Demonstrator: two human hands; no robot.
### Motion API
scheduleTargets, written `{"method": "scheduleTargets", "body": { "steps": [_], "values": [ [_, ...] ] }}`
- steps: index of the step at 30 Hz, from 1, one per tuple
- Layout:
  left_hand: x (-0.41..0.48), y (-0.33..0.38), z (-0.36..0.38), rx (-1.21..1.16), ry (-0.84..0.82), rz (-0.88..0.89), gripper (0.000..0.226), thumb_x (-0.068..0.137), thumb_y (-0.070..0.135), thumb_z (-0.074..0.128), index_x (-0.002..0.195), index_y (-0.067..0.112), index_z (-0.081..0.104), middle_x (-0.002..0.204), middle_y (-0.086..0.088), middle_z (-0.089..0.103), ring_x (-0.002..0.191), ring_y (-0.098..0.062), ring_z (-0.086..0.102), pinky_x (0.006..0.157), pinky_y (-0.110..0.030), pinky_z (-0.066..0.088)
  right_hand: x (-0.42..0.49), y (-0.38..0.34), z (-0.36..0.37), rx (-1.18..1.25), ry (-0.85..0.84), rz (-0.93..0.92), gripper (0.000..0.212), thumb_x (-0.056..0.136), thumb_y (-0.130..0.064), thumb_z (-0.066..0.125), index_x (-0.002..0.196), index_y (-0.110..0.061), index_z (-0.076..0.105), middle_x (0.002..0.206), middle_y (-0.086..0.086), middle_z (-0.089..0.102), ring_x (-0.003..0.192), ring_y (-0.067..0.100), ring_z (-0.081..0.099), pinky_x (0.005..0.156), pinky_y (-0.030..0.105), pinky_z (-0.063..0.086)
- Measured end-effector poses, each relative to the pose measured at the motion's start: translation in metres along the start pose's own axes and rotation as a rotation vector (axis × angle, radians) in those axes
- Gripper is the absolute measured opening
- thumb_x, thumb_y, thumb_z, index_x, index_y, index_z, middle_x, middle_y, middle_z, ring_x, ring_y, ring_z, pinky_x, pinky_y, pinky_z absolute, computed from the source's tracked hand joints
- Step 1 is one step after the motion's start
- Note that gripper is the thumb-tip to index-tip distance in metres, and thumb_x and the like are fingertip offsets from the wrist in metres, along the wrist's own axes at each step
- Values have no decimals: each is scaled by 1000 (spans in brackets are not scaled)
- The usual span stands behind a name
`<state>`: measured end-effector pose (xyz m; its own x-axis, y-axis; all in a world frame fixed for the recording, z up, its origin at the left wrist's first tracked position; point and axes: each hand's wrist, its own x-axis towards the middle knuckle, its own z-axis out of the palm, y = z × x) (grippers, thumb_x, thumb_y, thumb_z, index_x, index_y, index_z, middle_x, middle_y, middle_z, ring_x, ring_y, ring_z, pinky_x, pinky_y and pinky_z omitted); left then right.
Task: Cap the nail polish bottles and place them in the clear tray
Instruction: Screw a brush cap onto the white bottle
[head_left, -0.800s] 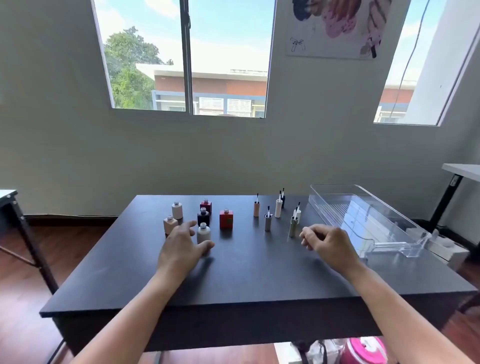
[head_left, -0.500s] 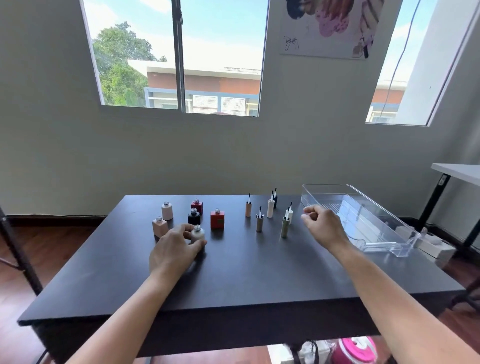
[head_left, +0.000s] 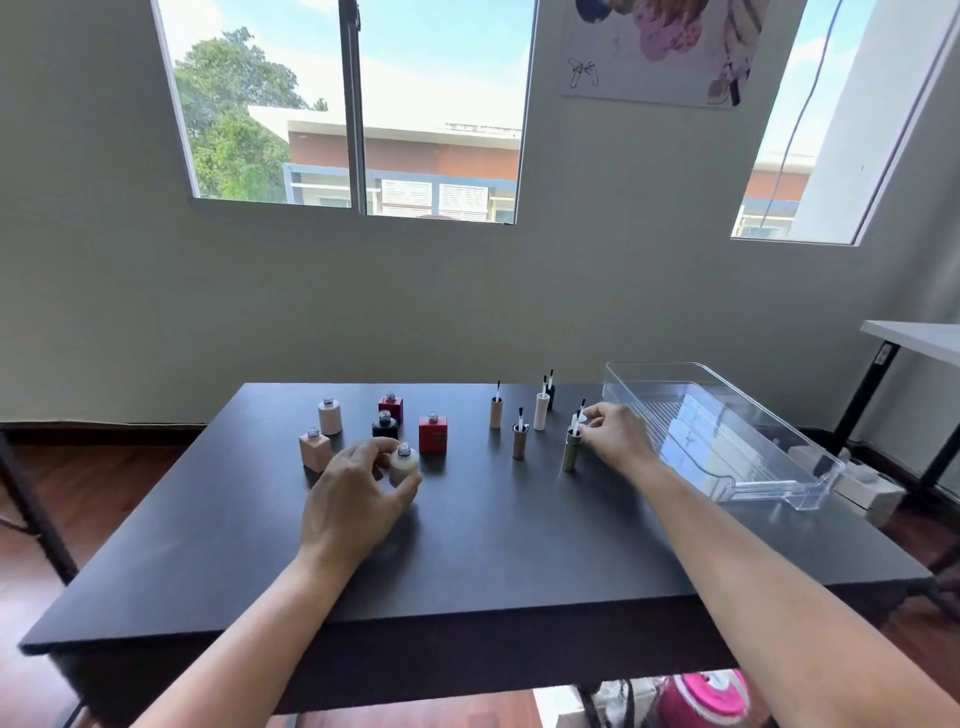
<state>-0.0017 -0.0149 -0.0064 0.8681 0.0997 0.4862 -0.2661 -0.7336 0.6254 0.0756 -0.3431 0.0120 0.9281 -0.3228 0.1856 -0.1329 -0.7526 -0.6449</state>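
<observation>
You have one view only, from the camera on your head, so no second view shares anything with it. It looks forward and slightly down across the dark surface (head_left: 493, 545), facing the wall with the window (head_left: 353, 109). The wide lens bends the straight edges toward the frame's borders. The near edge of the surface lies low in the frame; its far edge meets the wall around mid-height. Your forearms enter from the bottom corners, the left hand (head_left: 353, 499) and right hand (head_left: 618, 436) reaching over the surface. The tray (head_left: 810, 467) lies at the right side of the surface.
</observation>
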Motion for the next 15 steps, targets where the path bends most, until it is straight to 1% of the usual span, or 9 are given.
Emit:
{"method": "scheduleTargets", "body": {
  "steps": [4,6,8,9,11,12,13,15],
  "values": [
    [0,0,0,-22,2,16,37,77,35,76,111,21,68,102,4,70,93,-14,64,80,-28,50,-5,0,1,6,14,-24,8,81,-30,64,88,-27,67,74,-15,62,96,23,66,85,40,54],
    [0,1,-1,-32,1,22,36,78,34,76,111,21,68,101,5,69,91,-13,64,78,-26,48,-9,-2,-2,46,25,-28,5,80,-29,66,84,-28,64,71,-17,61,95,23,66,83,36,52],
    [-1,1,-2,-42,-1,27,36,78,33,77,111,20,68,101,5,69,88,-12,63,79,-25,48,-14,-5,-9,108,51,-35,6,79,-25,69,81,-25,63,70,-17,62,92,23,66,77,31,49],
    [-1,1,-2,-48,-2,33,37,78,31,78,111,19,69,101,4,69,87,-12,63,79,-25,47,-18,-7,-15,149,66,-39,6,78,-23,69,81,-22,64,71,-14,65,89,24,67,77,33,51],
    [-3,1,-4,-54,-8,47,38,77,31,79,111,18,69,100,3,69,85,-11,63,79,-23,46,-28,-11,-29,223,100,-64,5,79,-19,69,83,-16,67,75,-8,70,85,25,68,79,45,57],
    [-3,3,-4,-57,-11,54,38,77,31,79,111,19,69,99,4,68,84,-10,63,77,-23,45,-34,-12,-36,247,126,-80,5,79,-18,70,83,-16,67,75,-8,70,84,24,68,80,48,57],
    [-5,4,-5,-64,-14,60,37,77,31,80,111,20,69,97,5,68,83,-9,63,76,-23,45,-40,-14,-44,266,152,-96,6,80,-18,71,84,-16,67,76,-11,70,84,21,68,81,49,57],
    [-7,7,-6,-97,-30,52,36,76,32,79,109,23,68,94,8,68,82,-6,64,75,-23,47,-54,-18,-56,325,186,-133,7,82,-19,72,83,-20,66,76,-14,70,79,12,70,79,46,59]
  ]
}}
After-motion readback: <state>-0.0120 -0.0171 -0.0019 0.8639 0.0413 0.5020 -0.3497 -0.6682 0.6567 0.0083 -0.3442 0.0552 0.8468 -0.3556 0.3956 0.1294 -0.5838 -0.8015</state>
